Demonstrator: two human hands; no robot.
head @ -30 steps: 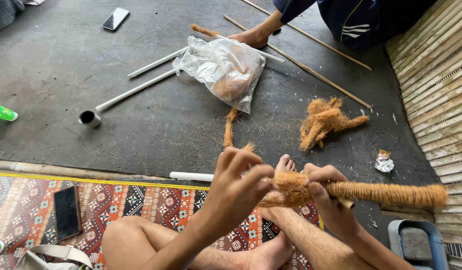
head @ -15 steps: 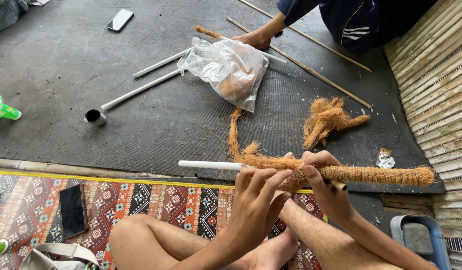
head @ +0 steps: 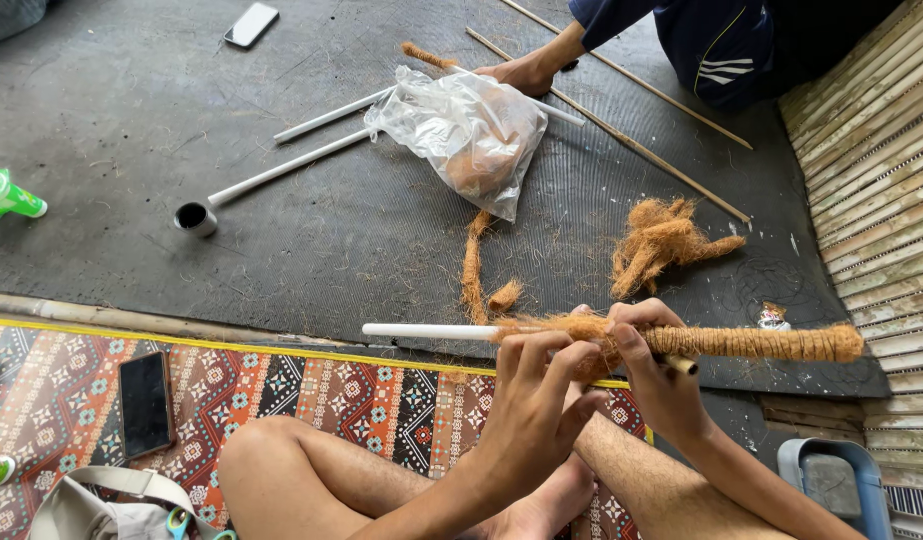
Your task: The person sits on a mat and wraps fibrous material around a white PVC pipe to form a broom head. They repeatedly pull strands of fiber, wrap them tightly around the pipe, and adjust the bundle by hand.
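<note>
Evidently the white pipe (head: 426,330) was light and stiff, its bare left end jutting out over the patterned mat (head: 311,395). The left hand (head: 531,400) pinched loose coir fibre (head: 581,328) onto it; the right hand (head: 656,370) clasped the wrapped, rough section (head: 761,342), likely the surest hold.

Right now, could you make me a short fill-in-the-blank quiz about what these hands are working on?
1. Both hands hold a white pipe partly wrapped in ____ fibre rope.
2. The wrapped end points to the person's ____.
3. The clear plastic bag lies on the ____ mat.
4. A dark phone rests on the ____ rug.

Missing words: brown; right; grey; patterned
</note>
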